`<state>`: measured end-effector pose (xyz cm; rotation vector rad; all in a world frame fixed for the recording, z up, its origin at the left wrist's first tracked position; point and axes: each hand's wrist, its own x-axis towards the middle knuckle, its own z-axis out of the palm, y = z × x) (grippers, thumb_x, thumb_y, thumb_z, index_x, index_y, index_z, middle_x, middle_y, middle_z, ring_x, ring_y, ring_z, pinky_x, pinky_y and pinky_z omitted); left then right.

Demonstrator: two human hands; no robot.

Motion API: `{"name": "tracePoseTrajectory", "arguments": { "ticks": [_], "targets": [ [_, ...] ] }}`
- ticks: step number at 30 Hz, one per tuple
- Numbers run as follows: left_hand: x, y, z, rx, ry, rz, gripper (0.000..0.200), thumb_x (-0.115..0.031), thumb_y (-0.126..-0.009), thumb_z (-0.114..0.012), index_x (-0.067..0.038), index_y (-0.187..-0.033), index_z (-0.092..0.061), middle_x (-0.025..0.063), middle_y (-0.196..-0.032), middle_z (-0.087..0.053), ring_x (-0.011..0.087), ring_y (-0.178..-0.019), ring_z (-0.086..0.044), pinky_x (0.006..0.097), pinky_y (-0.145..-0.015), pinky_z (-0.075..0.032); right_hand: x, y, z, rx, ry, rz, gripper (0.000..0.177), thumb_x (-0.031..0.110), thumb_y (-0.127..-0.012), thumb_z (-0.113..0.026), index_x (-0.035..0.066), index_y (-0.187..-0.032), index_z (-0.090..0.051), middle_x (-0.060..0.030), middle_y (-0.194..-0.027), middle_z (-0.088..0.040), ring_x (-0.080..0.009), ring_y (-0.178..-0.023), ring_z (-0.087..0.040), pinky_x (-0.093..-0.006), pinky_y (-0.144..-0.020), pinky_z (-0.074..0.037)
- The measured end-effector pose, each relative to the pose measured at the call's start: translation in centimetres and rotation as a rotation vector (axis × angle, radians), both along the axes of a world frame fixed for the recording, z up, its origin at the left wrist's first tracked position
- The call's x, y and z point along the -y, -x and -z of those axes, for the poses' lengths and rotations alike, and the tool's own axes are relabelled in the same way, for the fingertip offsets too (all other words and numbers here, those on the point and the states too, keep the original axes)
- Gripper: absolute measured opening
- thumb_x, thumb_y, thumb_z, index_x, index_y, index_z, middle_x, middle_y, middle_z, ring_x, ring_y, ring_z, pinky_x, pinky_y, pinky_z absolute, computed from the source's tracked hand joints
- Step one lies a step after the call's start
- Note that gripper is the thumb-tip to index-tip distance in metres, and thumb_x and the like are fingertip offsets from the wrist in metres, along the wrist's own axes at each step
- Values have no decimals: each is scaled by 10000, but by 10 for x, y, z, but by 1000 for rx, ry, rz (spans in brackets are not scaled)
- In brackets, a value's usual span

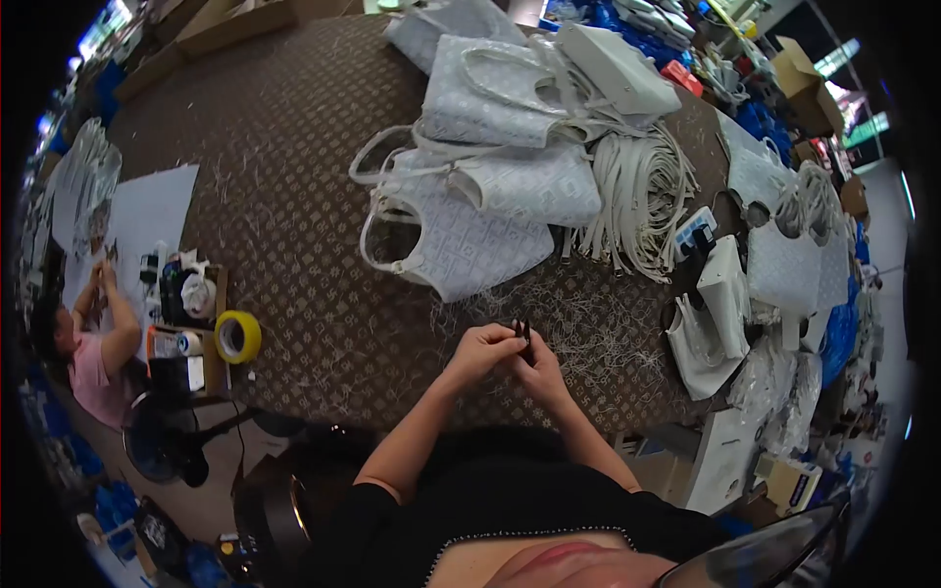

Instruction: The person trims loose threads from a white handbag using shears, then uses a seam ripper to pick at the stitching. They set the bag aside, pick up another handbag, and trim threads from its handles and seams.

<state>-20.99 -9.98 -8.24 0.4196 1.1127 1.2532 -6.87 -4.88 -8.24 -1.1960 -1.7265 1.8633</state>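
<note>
Both my hands meet over the front part of the brown patterned table point(323, 333). My left hand point(482, 353) is closed, its fingertips pinched together against the small dark object. In my right hand point(538, 372) the fingers are closed round this small dark pointed tool point(522, 335), whose two tips stick up between the hands. Loose white thread clippings point(608, 333) lie around and to the right of the hands. Beyond them is a pile of white patterned handbags point(480, 235) with looped handles. A coiled bundle of white straps point(642, 201) lies right of the pile.
A roll of yellow tape point(237, 337) lies near a box of supplies point(211, 358) at the left. A co-worker in pink point(98, 367) sits at the far left. More white bags point(799, 260) are at the right edge. A black fan point(167, 438) stands at the lower left.
</note>
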Motion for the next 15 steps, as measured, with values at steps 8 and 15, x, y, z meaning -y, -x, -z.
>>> {"name": "tracePoseTrajectory", "arguments": {
  "ticks": [8, 15],
  "targets": [
    [-181, 131, -38, -1619, -311, -11, 470, -334, -765, -655, -63, -1133, -546, 157, -1199, -522, 335, -1089, -501, 411, -900, -408, -40, -63, 4, -24, 226, 411, 174, 125, -890, -532, 42, -1036, -579, 28, -714, -545, -37, -598, -474, -198, -526, -394],
    [-321, 149, -26, -2059, 24, 494, 1009, -560, -593, -711, -107, -1377, -267, 123, -1429, -270, 382, -1313, -215, 588, -981, -246, -62, -84, 41, 65, 74, 696, 107, 107, -877, -557, 40, -935, -616, 67, -687, -503, -6, -569, -389, -188, -491, -295]
  ]
}}
